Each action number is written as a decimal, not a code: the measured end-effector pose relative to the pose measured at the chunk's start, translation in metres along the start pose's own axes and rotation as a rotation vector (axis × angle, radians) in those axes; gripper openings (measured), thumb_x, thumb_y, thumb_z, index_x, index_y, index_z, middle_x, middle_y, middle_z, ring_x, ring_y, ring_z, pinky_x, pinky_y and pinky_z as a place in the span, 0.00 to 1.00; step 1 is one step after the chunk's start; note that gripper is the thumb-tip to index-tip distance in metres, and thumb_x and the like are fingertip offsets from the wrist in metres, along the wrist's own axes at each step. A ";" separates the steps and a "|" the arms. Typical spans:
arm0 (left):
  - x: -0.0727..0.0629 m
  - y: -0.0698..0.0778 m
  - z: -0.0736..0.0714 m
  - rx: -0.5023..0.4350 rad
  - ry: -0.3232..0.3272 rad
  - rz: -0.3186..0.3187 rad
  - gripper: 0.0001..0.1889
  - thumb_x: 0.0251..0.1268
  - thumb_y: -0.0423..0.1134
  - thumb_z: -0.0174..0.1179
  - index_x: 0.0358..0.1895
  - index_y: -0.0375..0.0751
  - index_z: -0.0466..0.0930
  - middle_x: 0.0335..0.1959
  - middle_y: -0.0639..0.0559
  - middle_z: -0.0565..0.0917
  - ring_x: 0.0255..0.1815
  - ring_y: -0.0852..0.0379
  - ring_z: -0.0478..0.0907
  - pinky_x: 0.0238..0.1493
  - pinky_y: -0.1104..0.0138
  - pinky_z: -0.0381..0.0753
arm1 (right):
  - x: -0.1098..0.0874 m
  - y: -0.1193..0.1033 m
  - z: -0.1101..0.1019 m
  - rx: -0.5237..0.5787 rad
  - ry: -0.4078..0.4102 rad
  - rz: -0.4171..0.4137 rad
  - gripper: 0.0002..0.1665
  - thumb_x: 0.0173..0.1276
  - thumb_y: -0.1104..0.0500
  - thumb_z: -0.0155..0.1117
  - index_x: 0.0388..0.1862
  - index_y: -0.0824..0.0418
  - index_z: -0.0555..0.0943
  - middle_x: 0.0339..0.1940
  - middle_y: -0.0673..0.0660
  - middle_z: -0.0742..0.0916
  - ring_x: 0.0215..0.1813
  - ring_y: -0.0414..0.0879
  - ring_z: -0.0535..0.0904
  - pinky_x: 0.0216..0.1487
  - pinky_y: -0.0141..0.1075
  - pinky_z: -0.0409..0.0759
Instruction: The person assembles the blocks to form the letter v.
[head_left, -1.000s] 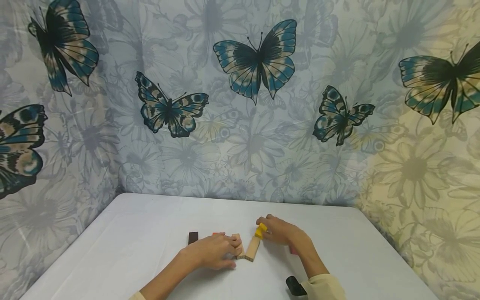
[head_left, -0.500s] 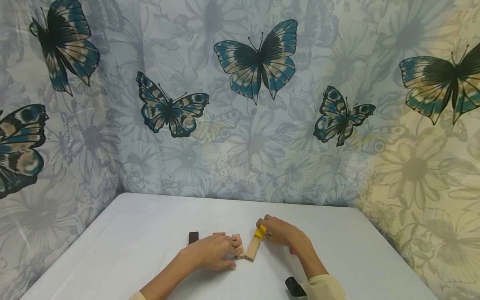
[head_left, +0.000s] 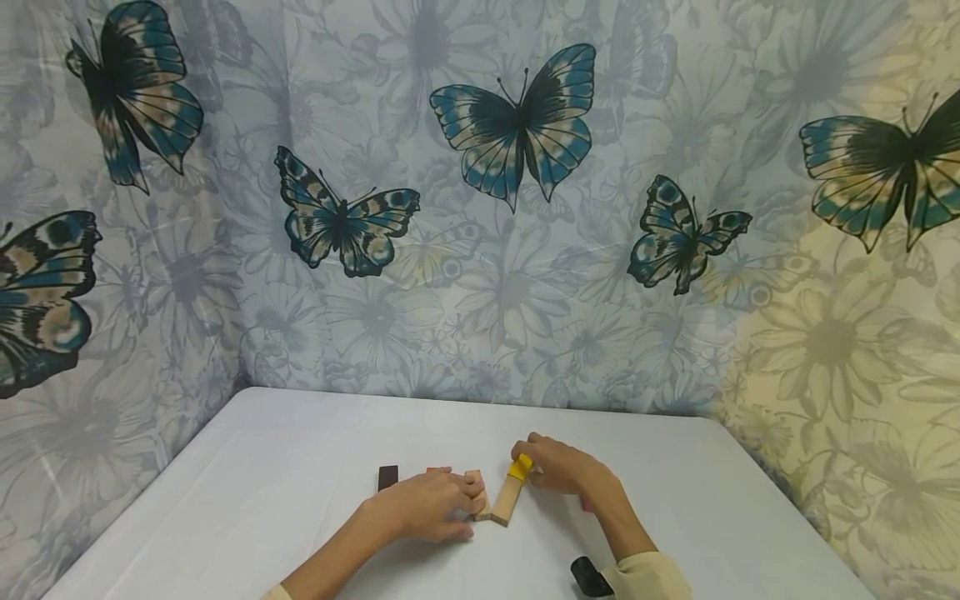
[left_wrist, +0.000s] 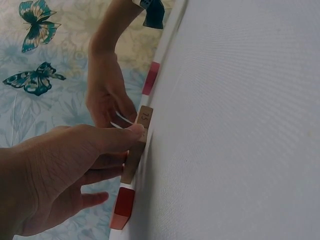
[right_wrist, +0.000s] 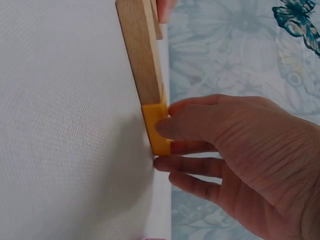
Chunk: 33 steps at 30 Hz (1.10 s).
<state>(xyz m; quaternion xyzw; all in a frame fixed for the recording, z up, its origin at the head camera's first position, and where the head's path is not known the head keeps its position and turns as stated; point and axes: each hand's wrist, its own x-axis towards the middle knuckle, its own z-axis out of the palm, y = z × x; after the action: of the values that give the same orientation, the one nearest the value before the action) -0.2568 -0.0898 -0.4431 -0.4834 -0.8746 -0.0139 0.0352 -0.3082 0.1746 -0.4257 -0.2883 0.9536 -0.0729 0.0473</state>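
My right hand (head_left: 558,465) pinches a yellow block (head_left: 520,467) between thumb and fingers. In the right wrist view the yellow block (right_wrist: 156,130) lies on the table, end to end with a plain wooden block (right_wrist: 139,50). That plain block (head_left: 507,502) slants toward a second plain wooden block (head_left: 482,510), and their near ends meet in a V. My left hand (head_left: 431,507) grips the second block, hiding part of it. In the left wrist view, my left thumb (left_wrist: 125,136) presses the wood beside a dark printed number.
An orange-red block (left_wrist: 124,205) lies just beyond my left hand. A dark brown block (head_left: 387,477) stands out farther left. Behind my right wrist a pink-red block (left_wrist: 150,78) is partly visible. Butterfly-patterned cloth (head_left: 517,317) hangs behind the white table (head_left: 315,442).
My right hand has lowered and turned the yellow block, so it now lines up with the far end of the right-hand plain block. The left hand has kept its hold.
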 end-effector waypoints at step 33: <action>0.000 -0.003 0.004 -0.039 0.014 -0.003 0.19 0.73 0.51 0.65 0.63 0.53 0.86 0.65 0.64 0.82 0.70 0.65 0.76 0.71 0.48 0.81 | 0.001 0.005 0.001 0.038 0.004 -0.032 0.18 0.67 0.68 0.72 0.53 0.54 0.83 0.47 0.51 0.83 0.46 0.45 0.80 0.52 0.44 0.87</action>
<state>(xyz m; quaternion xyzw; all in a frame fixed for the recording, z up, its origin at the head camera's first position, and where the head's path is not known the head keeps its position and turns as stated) -0.2595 -0.0912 -0.4467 -0.4828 -0.8745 -0.0343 0.0317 -0.3115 0.1781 -0.4272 -0.3024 0.9474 -0.0926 0.0495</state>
